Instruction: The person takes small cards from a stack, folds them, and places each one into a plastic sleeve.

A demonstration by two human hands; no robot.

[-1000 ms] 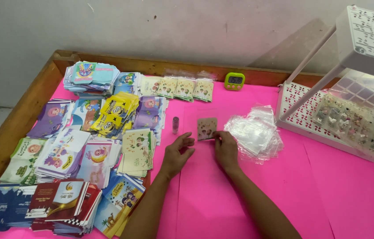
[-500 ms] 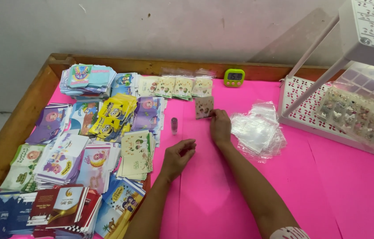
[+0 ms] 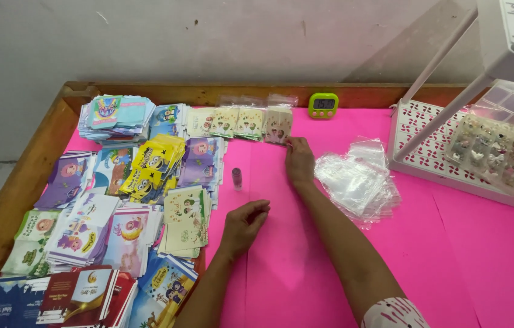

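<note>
Up near the counter's far edge, right hand (image 3: pixel 299 163) fingers pinch a light, floppy, slippery-looking bagged card (image 3: pixel 277 124) by its corner, left hand (image 3: pixel 243 223) loosely curled, empty.

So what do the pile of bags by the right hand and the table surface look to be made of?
The pile of bags looks like thin clear plastic film: glossy, crinkled, see-through to the pink beneath. The table surface seems a matte pink sheet, probably paper, since a seam shows; its rim looks like brown wood.

Pink tabletop (image 3: pixel 330 261), green timer (image 3: pixel 323 105)
</note>
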